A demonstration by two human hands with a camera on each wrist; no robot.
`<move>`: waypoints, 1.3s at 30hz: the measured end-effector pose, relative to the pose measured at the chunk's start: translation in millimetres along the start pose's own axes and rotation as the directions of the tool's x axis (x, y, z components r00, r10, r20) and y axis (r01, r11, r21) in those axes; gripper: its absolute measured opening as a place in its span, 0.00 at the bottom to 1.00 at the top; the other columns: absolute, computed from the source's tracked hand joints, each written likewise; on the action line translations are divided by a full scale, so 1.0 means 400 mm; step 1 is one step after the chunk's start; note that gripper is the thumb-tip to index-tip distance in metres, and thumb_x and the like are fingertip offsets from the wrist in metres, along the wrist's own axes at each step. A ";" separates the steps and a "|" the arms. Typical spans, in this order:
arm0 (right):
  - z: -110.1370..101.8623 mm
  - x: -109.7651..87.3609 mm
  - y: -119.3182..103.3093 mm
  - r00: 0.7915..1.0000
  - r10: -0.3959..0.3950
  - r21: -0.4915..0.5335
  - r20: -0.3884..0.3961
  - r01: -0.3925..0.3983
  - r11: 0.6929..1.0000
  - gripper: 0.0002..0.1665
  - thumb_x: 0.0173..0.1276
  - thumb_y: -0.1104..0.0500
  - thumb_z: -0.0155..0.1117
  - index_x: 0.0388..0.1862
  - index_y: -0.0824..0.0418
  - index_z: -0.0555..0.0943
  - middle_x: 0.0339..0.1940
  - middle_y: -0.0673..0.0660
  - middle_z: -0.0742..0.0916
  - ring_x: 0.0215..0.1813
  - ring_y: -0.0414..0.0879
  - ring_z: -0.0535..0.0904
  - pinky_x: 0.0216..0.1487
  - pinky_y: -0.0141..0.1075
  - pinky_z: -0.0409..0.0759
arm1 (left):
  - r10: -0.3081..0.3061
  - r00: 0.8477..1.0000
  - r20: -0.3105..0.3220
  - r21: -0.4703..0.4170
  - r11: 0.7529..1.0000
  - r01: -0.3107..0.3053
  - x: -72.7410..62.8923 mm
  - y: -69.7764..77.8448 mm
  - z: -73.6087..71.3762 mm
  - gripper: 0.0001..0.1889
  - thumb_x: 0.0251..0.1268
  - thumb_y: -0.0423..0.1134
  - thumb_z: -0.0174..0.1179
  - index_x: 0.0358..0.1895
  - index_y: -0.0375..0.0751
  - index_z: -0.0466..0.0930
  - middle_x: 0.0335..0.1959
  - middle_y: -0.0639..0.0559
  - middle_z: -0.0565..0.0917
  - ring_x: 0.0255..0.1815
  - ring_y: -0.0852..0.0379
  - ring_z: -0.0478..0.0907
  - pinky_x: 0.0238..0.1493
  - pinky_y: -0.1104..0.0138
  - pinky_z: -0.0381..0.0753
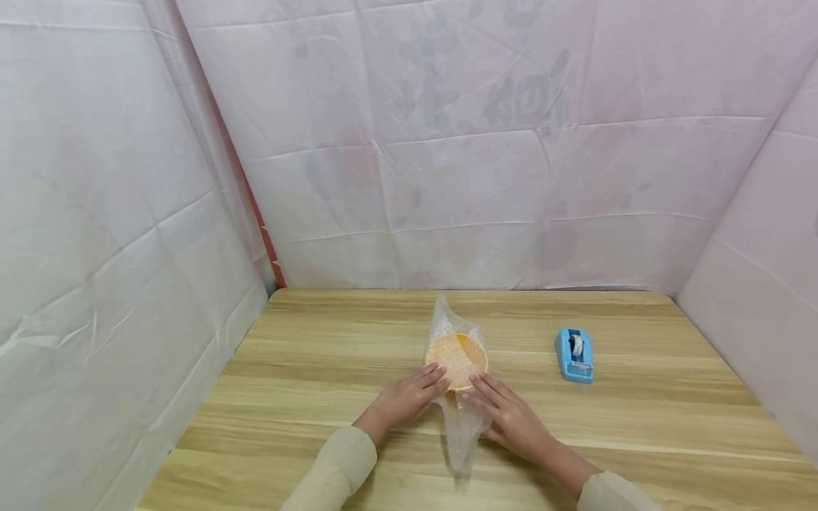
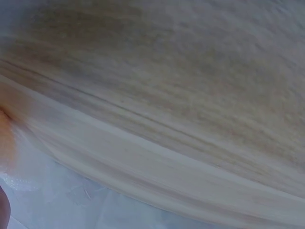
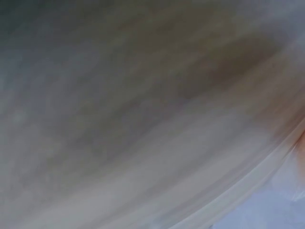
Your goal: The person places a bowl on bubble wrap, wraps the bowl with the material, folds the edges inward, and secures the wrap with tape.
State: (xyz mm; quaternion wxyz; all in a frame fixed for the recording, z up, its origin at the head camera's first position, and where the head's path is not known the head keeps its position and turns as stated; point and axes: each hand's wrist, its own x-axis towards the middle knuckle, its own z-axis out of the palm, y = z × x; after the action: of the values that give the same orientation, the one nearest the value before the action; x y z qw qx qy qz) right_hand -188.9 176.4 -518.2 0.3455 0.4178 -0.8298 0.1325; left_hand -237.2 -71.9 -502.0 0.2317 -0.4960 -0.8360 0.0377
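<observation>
A round orange dish (image 1: 455, 362) lies near the middle of the table, mostly covered by clear bubble wrap (image 1: 460, 443). A bare orange patch shows at its upper right. The wrap sticks out in a point beyond the dish and in a long tail towards the person. My left hand (image 1: 409, 399) rests its extended fingers on the dish's lower left edge. At the lower right edge, the fingers of my right hand (image 1: 511, 420) touch the wrap, its thumb partly hidden. A slice of orange dish (image 2: 5, 143) shows at the border of the left wrist view.
A blue tape dispenser (image 1: 575, 356) with a roll of tape stands on the wooden table (image 1: 332, 341), to the right of the dish. Pale cloth sheets (image 1: 447, 177) hang behind the table and along both sides.
</observation>
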 end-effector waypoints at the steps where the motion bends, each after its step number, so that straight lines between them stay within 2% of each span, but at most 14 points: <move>1: 0.000 0.001 0.000 1.000 -0.002 -0.003 0.000 0.002 1.000 0.30 0.59 0.42 0.55 0.52 0.60 0.80 0.56 0.67 0.80 0.58 0.60 0.73 0.76 0.32 0.47 | -0.006 1.000 -0.008 -0.009 1.000 0.005 0.000 0.000 0.001 0.21 0.60 0.42 0.59 0.57 0.46 0.76 0.60 0.49 0.77 0.63 0.53 0.71 0.63 0.67 0.72; 3: 0.000 0.002 -0.001 1.000 -0.003 -0.005 -0.001 0.003 1.000 0.31 0.50 0.45 0.61 0.51 0.59 0.81 0.55 0.67 0.80 0.57 0.61 0.73 0.76 0.32 0.46 | -0.017 1.000 -0.024 -0.032 0.999 0.017 0.000 0.001 0.003 0.20 0.61 0.42 0.59 0.57 0.45 0.77 0.59 0.49 0.77 0.63 0.53 0.72 0.62 0.67 0.73; 5: 0.001 0.004 -0.001 1.000 -0.004 -0.010 -0.003 0.003 1.000 0.30 0.47 0.47 0.61 0.50 0.59 0.81 0.55 0.67 0.80 0.56 0.61 0.74 0.76 0.32 0.45 | -0.031 0.999 -0.034 -0.056 0.998 0.029 0.000 0.003 0.003 0.19 0.61 0.41 0.58 0.56 0.45 0.77 0.59 0.49 0.78 0.62 0.52 0.72 0.61 0.67 0.73; 10: -0.003 0.009 -0.003 0.999 0.035 0.000 0.023 -0.035 0.999 0.24 0.59 0.48 0.55 0.49 0.59 0.82 0.55 0.66 0.80 0.57 0.61 0.74 0.76 0.30 0.41 | -0.101 0.995 -0.009 -0.164 0.981 0.098 0.002 0.010 -0.003 0.20 0.65 0.40 0.54 0.59 0.39 0.73 0.59 0.44 0.77 0.62 0.50 0.72 0.58 0.65 0.76; 12: -0.007 0.012 -0.007 0.996 0.074 0.020 0.039 -0.075 0.997 0.21 0.59 0.51 0.58 0.48 0.61 0.83 0.56 0.66 0.80 0.58 0.61 0.74 0.76 0.28 0.42 | -0.142 0.990 0.010 -0.218 0.966 0.141 0.002 0.013 -0.006 0.20 0.67 0.40 0.52 0.60 0.37 0.70 0.60 0.41 0.76 0.61 0.49 0.73 0.55 0.65 0.78; 13: -0.010 0.014 -0.009 0.994 0.102 0.031 0.047 -0.103 0.994 0.20 0.57 0.53 0.61 0.47 0.61 0.83 0.56 0.65 0.81 0.58 0.61 0.74 0.75 0.28 0.43 | -0.162 0.987 0.018 -0.242 0.957 0.162 0.003 0.015 -0.008 0.20 0.68 0.40 0.51 0.61 0.36 0.69 0.60 0.41 0.75 0.61 0.49 0.73 0.54 0.65 0.79; 15: -0.017 0.021 -0.016 0.985 0.162 0.060 0.054 -0.165 0.984 0.21 0.50 0.60 0.67 0.46 0.64 0.83 0.55 0.63 0.81 0.58 0.60 0.75 0.73 0.31 0.56 | -0.194 0.981 0.017 -0.282 0.940 0.191 0.004 0.017 -0.010 0.20 0.68 0.40 0.50 0.59 0.36 0.69 0.59 0.40 0.76 0.61 0.49 0.74 0.53 0.65 0.80; 17: -0.023 0.028 -0.023 0.972 0.229 0.093 0.056 -0.233 0.968 0.22 0.45 0.64 0.71 0.44 0.66 0.83 0.54 0.62 0.82 0.57 0.60 0.76 0.65 0.37 0.69 | -0.210 0.978 0.000 -0.311 0.929 0.200 0.006 0.019 -0.010 0.17 0.68 0.39 0.51 0.57 0.36 0.71 0.58 0.42 0.77 0.61 0.49 0.73 0.54 0.65 0.79; 19: -0.026 0.033 -0.028 0.953 0.298 0.132 0.053 -0.302 0.944 0.23 0.44 0.66 0.72 0.44 0.68 0.83 0.53 0.61 0.83 0.57 0.59 0.76 0.62 0.33 0.72 | -0.218 0.975 -0.028 -0.338 0.921 0.197 0.008 0.020 -0.004 0.14 0.66 0.37 0.53 0.52 0.37 0.74 0.57 0.44 0.78 0.62 0.49 0.72 0.57 0.65 0.77; 24: -0.024 0.041 -0.032 0.904 0.422 0.226 0.065 -0.425 0.876 0.21 0.48 0.70 0.70 0.45 0.68 0.82 0.50 0.61 0.84 0.57 0.58 0.76 0.61 0.33 0.73 | -0.234 0.968 -0.088 -0.392 0.901 0.182 0.011 0.019 0.008 0.07 0.64 0.34 0.55 0.43 0.39 0.77 0.54 0.44 0.79 0.62 0.49 0.72 0.63 0.65 0.72; 27: -0.027 0.047 -0.034 0.882 0.464 0.273 0.083 -0.468 0.840 0.19 0.51 0.71 0.67 0.46 0.67 0.81 0.50 0.61 0.85 0.57 0.58 0.76 0.53 0.50 0.77 | -0.244 0.965 -0.098 -0.411 0.893 0.184 0.013 0.020 0.004 0.06 0.64 0.34 0.55 0.41 0.39 0.78 0.51 0.44 0.80 0.61 0.49 0.73 0.64 0.65 0.71; 28: -0.027 0.049 -0.035 0.874 0.478 0.291 0.085 -0.480 0.827 0.19 0.52 0.72 0.66 0.46 0.66 0.81 0.49 0.61 0.84 0.57 0.59 0.77 0.52 0.51 0.77 | -0.250 0.963 -0.097 -0.419 0.888 0.188 0.013 0.020 0.003 0.06 0.64 0.34 0.55 0.41 0.38 0.78 0.51 0.44 0.80 0.61 0.49 0.73 0.64 0.65 0.71; 35: -0.025 0.057 -0.037 0.842 0.535 0.334 0.070 -0.525 0.783 0.13 0.57 0.72 0.62 0.42 0.65 0.81 0.49 0.66 0.83 0.53 0.61 0.78 0.49 0.53 0.78 | -0.330 0.941 -0.078 -0.525 0.816 0.242 0.021 0.026 -0.005 0.09 0.68 0.35 0.50 0.39 0.36 0.79 0.48 0.42 0.82 0.59 0.47 0.75 0.61 0.62 0.74; 39: -0.023 0.062 -0.039 0.802 0.591 0.335 0.088 -0.582 0.740 0.12 0.60 0.70 0.60 0.44 0.69 0.80 0.49 0.67 0.83 0.52 0.62 0.78 0.50 0.53 0.78 | -0.390 0.918 -0.070 -0.560 0.777 0.287 0.028 0.031 -0.006 0.09 0.68 0.31 0.49 0.42 0.34 0.79 0.47 0.42 0.83 0.58 0.46 0.75 0.59 0.60 0.76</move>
State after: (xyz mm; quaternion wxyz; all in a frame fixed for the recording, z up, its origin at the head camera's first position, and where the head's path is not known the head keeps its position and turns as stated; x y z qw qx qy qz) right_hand -182.4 156.6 -495.7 0.2173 0.1879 -0.8779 0.3831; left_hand -230.7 -56.6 -499.7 0.1611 -0.3831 -0.8632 -0.2867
